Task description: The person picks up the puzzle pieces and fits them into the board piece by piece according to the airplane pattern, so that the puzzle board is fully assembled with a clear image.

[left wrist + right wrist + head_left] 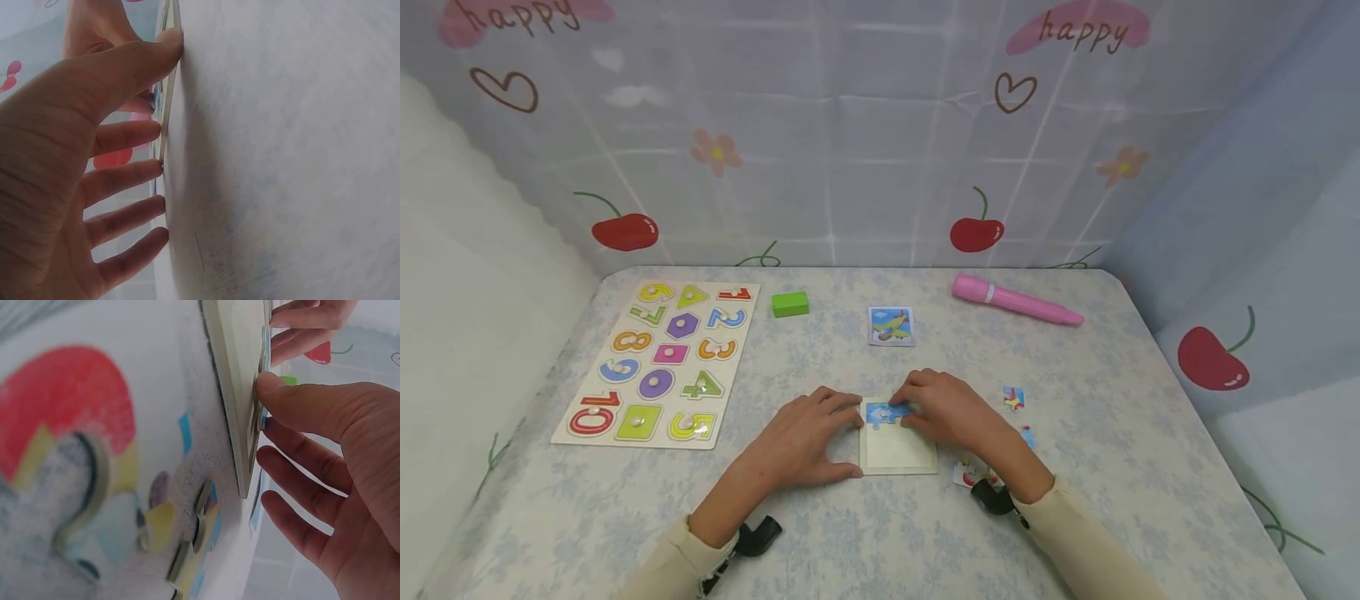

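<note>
Twice up there the curtain [827, 142] reads "happy", and over on the left the board [706, 321] runs 6 to 10 down one side, 1 to 5 down the other! Down at the tray [898, 454], the left hand [801, 437] has its fingers extended and parted, thumb and some tips against the left edge, while the right hand [951, 408] pinches a blue piece [895, 411] between thumb and forefinger, just inside the tray's far side. Loose pieces [1013, 398] lie to the right, and beyond the tray sits a plane card [891, 326].
</note>
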